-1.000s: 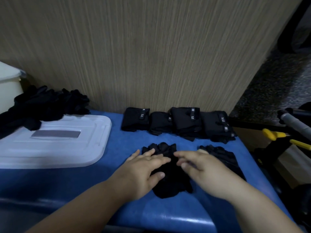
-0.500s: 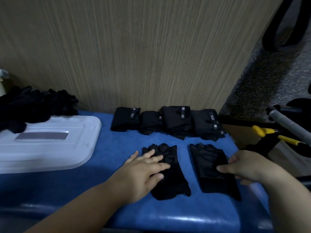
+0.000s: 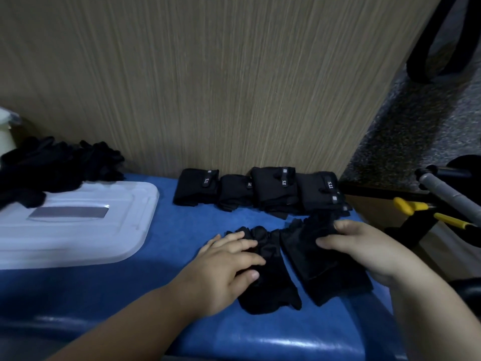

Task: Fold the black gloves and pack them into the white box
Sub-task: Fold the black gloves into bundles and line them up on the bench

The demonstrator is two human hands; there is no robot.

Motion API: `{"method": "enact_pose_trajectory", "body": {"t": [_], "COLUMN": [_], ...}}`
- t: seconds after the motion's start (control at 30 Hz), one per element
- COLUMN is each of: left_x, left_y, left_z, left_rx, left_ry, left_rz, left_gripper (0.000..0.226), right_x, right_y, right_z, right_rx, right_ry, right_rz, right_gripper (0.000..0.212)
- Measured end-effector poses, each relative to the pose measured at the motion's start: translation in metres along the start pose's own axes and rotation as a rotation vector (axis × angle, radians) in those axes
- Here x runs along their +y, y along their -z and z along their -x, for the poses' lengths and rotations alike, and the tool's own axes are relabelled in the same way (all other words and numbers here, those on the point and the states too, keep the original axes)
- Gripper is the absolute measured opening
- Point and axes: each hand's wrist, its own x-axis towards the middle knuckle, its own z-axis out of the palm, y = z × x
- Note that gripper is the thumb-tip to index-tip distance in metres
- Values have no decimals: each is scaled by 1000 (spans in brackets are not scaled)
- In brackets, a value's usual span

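Two black gloves lie side by side on the blue surface. My left hand rests flat on the left glove, fingers spread and straight. My right hand grips the right glove from its right edge, thumb on top and fingers at the finger end. The right glove is lifted slightly at that edge and lies close against the left glove. Several folded black gloves stand in a row against the wooden panel behind. The white box's lid lies at the left.
A loose pile of black gloves sits on the far edge of the white lid. A wooden panel closes the back. At the right, off the surface, stand a grey-handled bar and yellow-handled tool.
My right hand has slid the right glove leftward, closing the gap to the left glove, and now holds its finger end. My left hand stays on the left glove.
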Motion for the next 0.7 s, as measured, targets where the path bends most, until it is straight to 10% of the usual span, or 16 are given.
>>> {"method": "enact_pose_trajectory", "body": {"t": [0.37, 0.5, 0.7], "left_x": [8, 8, 12], "left_y": [18, 19, 15], "left_z": [-3, -1, -4], "left_rx": [230, 177, 176], "left_ry": [346, 409, 432], "left_rz": [637, 565, 536], "left_gripper": [26, 19, 28], "right_x": [-25, -13, 6], "right_y": [-56, -48, -42], "right_z": [12, -2, -13], "right_rx": [-208, 24, 141], "right_ry": [138, 140, -8], "right_rz": [-250, 119, 544], "right_gripper": [29, 10, 37]}}
